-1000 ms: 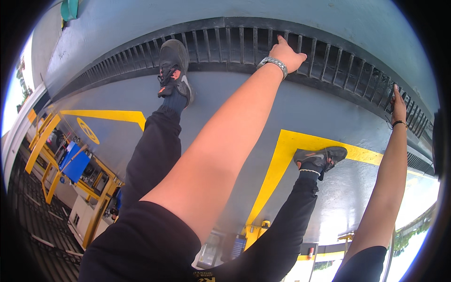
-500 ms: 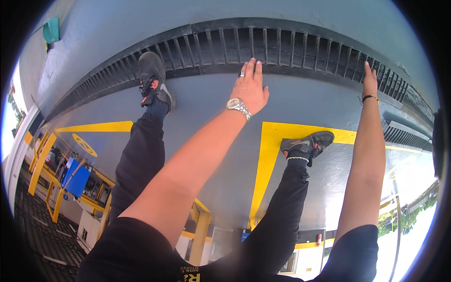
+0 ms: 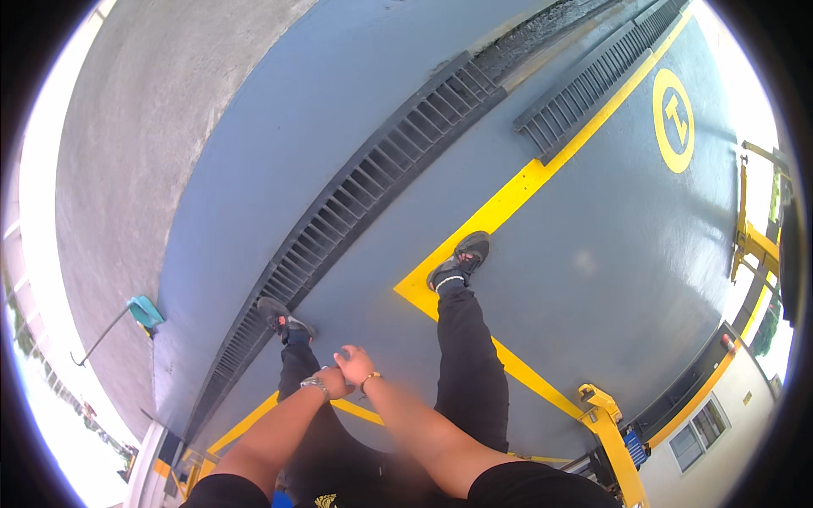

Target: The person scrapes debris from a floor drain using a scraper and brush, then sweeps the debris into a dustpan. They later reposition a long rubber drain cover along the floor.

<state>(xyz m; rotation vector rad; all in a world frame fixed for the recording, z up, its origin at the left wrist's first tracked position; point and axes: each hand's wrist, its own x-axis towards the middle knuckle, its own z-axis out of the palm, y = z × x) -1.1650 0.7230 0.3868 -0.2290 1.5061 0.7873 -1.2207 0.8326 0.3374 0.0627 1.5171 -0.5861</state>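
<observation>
My two hands meet low in front of my body, above my left thigh. My left hand (image 3: 336,383), with a metal watch on its wrist, has its fingers hidden behind the other hand. Bent over it is my right hand (image 3: 356,365), with a bracelet on its wrist; its fingers are curled against the left hand. I see no object between them. Beyond the hands a long black drain grate (image 3: 360,181) runs across the grey floor. My left shoe (image 3: 284,319) rests at the grate's edge, and my right shoe (image 3: 460,259) stands on a yellow floor line.
A loose grate section (image 3: 584,89) lies along the yellow line (image 3: 517,190). Near it is an uncovered stretch of drain channel (image 3: 542,38). A teal long-handled dustpan (image 3: 146,312) stands at the left. Yellow lift posts (image 3: 606,440) rise at the lower right.
Both hands have come back from their stretched-out reach near the grate and now touch each other. The view has swung to the right, bringing the loose grate section farther into the picture.
</observation>
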